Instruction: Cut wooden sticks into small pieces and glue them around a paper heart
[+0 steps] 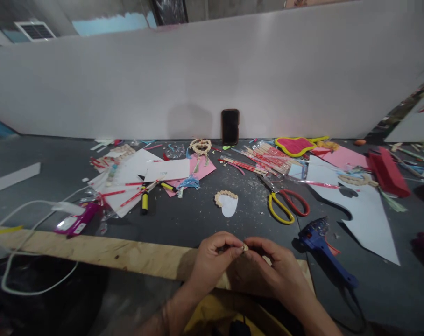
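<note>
My left hand and my right hand meet low in the middle, at the table's near edge. Pinched between the fingertips of both is a small beige piece, too small to name surely. Just beyond them lies a white paper heart, with a row of similar beige pieces along its top and left edge. To the right of my hands rests a blue glue gun. Scissors with one yellow and one red handle lie spread behind it.
A phone leans upright against the white partition. Before it sits a beige heart-shaped frame. Wrapped chopsticks and cut white paper lie on the right. Left are papers, a yellow-black cutter and a purple device with a white cable.
</note>
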A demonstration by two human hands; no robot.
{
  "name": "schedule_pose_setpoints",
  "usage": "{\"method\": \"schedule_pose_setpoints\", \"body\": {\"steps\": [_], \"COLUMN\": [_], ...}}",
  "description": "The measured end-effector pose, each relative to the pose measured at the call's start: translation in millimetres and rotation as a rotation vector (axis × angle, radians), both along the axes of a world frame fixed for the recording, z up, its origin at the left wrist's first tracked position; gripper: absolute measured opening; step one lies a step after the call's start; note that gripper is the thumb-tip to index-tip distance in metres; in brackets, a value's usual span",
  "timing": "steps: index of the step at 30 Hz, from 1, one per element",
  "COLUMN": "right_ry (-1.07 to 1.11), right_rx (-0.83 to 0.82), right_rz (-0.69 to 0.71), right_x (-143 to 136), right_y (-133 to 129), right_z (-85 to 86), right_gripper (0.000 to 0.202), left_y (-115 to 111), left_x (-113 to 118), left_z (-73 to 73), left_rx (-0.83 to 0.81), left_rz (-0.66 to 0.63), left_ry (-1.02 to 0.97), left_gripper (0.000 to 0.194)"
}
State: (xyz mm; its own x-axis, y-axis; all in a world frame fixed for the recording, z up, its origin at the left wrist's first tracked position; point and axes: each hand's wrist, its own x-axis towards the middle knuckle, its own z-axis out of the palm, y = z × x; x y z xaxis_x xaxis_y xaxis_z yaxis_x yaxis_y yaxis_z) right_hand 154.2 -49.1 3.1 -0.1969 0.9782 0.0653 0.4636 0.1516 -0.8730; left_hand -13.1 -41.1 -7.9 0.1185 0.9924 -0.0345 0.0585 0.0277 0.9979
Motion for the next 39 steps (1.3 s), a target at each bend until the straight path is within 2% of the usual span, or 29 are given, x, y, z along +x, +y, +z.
{"method": "schedule_pose_setpoints", "body": {"steps": [6, 13, 22, 26, 31, 39], "right_ry": [0.022, 0.008, -0.024, -0.040, -0.087, -0.056], "right_rx": [-0.002, 0.015, 0.048, 0.100, 0.175, 0.286], "right_rz": [-0.002, 0.010, -0.004, -0.011, -0.010, 0.053], "right_x": [0, 1, 3, 3, 3, 4], "right_y": [-2, -3, -5, -5, -6, -7], "right_z": [0.7, 3.5, 3.0, 4.6, 8.5, 11.0], "right_gripper": [0.018, 0.018, 0.018, 0.017, 0.015, 0.015], "left_y": [0, 0, 0, 0, -3, -1], "left_x": [-1, -1, -2, -3, -1, 3], "left_z": [-0.4, -4.9, 7.3, 6.1, -0.6, 5.8], "left_rx": [0.029, -0.087, 0.086, 0.084, -0.106, -0.310], "left_rz": [-0.032, -0.033, -0.084, -0.093, -0.067, -0.082], "left_ry": [-0.001, -0.003, 0.152, 0.177, -0.023, -0.373], "left_gripper": [0.005, 0.003, 0.006, 0.004, 0.007, 0.022]}}
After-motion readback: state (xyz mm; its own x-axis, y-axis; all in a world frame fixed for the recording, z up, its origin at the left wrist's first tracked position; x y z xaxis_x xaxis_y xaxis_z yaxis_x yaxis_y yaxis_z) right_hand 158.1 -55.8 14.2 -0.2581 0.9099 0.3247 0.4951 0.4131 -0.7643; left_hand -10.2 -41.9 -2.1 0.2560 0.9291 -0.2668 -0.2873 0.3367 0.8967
